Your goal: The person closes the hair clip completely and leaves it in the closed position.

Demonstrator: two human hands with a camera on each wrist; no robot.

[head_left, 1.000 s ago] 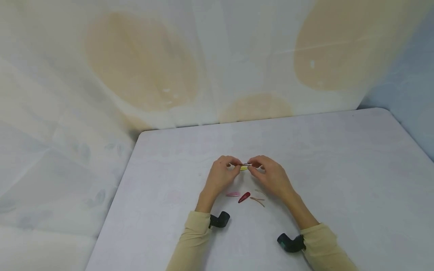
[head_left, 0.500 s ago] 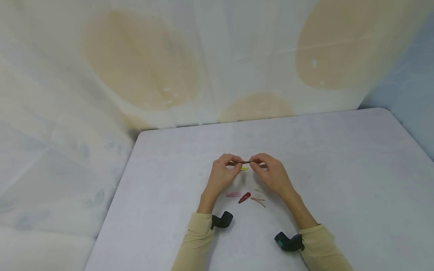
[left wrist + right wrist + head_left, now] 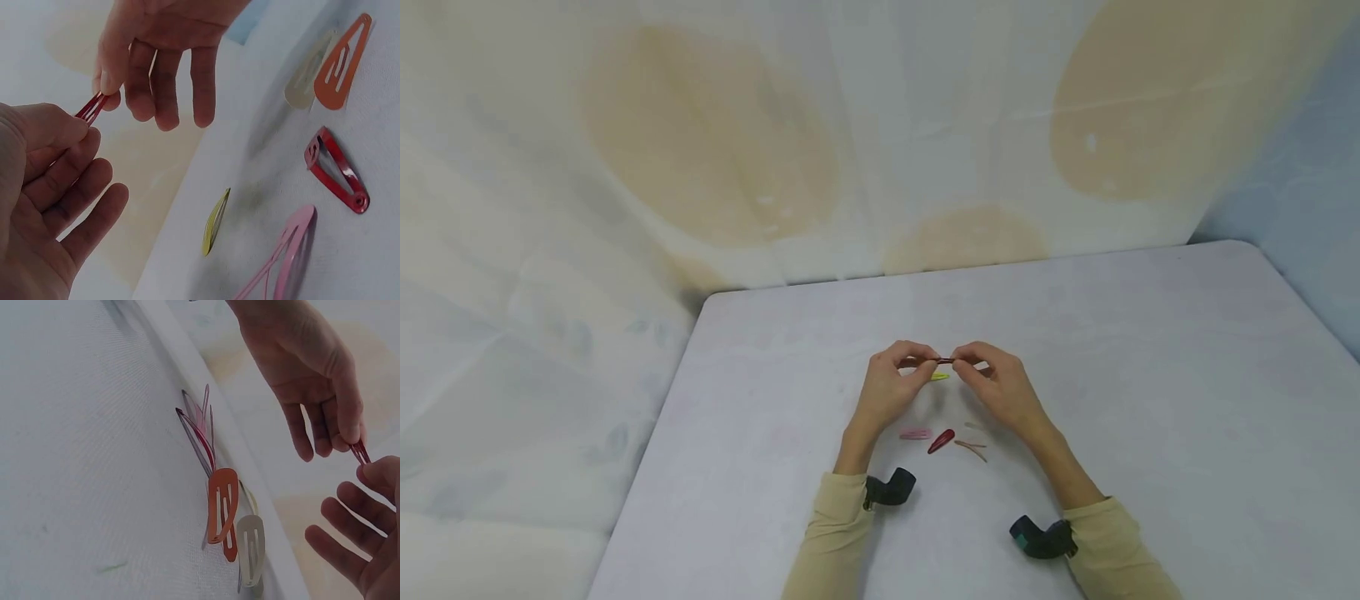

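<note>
Both hands meet above the middle of the white table (image 3: pixel 1150 350). My left hand (image 3: pixel 895 379) pinches one end of a dark red snap hair clip (image 3: pixel 943 361), and my right hand (image 3: pixel 996 379) pinches the other end between thumb and forefinger. In the left wrist view the held clip (image 3: pixel 92 107) sticks out between the left hand (image 3: pixel 50 187) and the right hand (image 3: pixel 162 56). The right wrist view shows the clip's tip (image 3: pixel 360 451) under the left hand's fingertips (image 3: pixel 347 428). The other fingers of both hands are loose and spread.
A yellow clip (image 3: pixel 939 377) lies on the table just under the hands. Nearer me lie a pink clip (image 3: pixel 915 434), a red clip (image 3: pixel 940 441) sprung open, an orange clip (image 3: pixel 972 448) and a cream clip (image 3: pixel 973 426). A draped cloth wall (image 3: pixel 850 167) stands behind the table.
The hands have lifted very slightly with the dark red clip still between them. The clips on the table have not moved.
</note>
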